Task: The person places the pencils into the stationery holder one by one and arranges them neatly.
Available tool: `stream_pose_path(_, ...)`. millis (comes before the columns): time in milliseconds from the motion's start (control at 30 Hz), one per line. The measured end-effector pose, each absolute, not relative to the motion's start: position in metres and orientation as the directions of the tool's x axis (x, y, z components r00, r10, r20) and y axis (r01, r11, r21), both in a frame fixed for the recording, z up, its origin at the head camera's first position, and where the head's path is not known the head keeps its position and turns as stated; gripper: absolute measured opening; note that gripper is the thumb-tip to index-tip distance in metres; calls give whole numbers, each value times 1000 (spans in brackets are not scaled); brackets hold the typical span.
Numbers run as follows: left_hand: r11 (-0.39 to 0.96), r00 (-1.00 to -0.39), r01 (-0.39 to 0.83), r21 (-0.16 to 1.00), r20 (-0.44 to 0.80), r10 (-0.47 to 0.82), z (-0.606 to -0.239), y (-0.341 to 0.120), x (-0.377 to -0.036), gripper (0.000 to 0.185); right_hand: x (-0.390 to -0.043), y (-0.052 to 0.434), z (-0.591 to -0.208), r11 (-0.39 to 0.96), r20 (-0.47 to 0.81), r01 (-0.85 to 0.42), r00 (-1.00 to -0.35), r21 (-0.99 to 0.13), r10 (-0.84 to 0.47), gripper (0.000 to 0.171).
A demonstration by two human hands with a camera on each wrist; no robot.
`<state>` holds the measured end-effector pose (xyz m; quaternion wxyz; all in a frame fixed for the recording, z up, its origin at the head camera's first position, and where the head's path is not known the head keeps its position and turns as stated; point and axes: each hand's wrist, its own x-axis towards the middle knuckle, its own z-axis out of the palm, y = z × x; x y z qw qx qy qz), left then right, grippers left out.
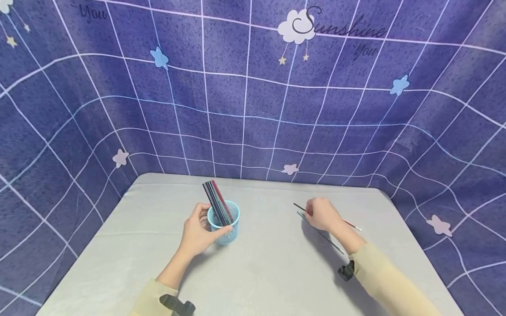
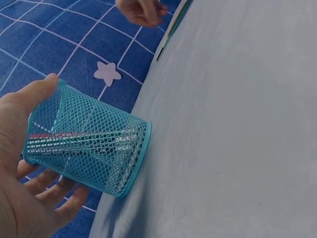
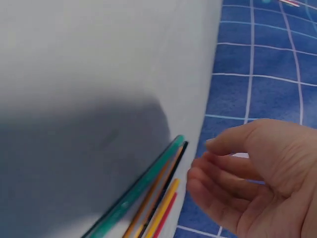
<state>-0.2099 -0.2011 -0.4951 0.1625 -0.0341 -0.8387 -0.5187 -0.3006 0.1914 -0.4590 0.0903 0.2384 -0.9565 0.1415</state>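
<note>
A light blue mesh cup [image 1: 224, 223] stands on the grey table [image 1: 269, 272] with several dark and red pencils [image 1: 216, 201] leaning in it. My left hand [image 1: 196, 231] grips the cup from its left side; in the left wrist view the thumb and fingers of the left hand [image 2: 15, 198] curl round the cup [image 2: 86, 141]. My right hand [image 1: 322, 213] hovers over several loose pencils [image 1: 330, 240] lying on the table at the right. Seen from the right wrist, the right hand [image 3: 252, 173] has loosely curled fingers holding nothing, just beside the pencil ends [image 3: 153, 198].
A blue grid-patterned cloth with stars [image 1: 245, 101] hangs behind and to both sides of the table. The table's back edge [image 1: 253, 180] runs close behind the cup. Bare table surface lies between my two hands and toward me.
</note>
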Motion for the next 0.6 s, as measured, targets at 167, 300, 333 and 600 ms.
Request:
stream_pose_path(167, 470, -941, 214, 856, 310, -135, -494, -199, -208, 78, -293, 197, -471, 896, 122, -412, -910, -167, -396, 17)
stream_pose_path(300, 478, -938, 204, 854, 311, -154, -493, -196, -207, 78, -289, 197, -477, 907, 94, -385, -923, -168, -374, 25)
stream_pose_path(333, 480, -938, 202, 854, 310, -156, -493, -196, -207, 79, -288, 197, -478, 908, 92, -381, -924, -174, -370, 26)
stream_pose_path(600, 474, -938, 207, 856, 312, -153, -493, -194, -207, 79, -287, 196, -475, 895, 83, -383, -924, -229, -374, 24)
